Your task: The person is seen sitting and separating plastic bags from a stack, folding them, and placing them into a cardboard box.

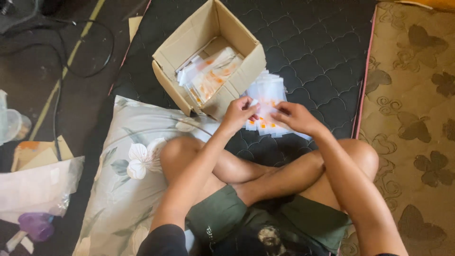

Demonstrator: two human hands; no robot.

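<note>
So you're sitting cross-legged on the dark quilted mat [308, 47], and both hands meet over the pile of small clear packets [266, 95] with orange marks, which lies right in front of your knees. Your left hand [238, 114] has its fingers pinched shut on the near-left corner of the top packet; your right hand [294, 117] lies half curled on top of the pile, fingers pressing down. I can't tell if it actually has hold of one.

The pile fans away from you, long axis running roughly from your hands toward the far side, and it touches the right wall of the cardboard box [208, 57]. The box sits just left of and beyond the pile, so your left hand is the nearer one to it. It's open, flaps up, and already holds a second batch of the same packets.

Count: one box, two batches of packets (too overlapped to count singly), and one floral pillow [128, 156] under your left leg.
</note>
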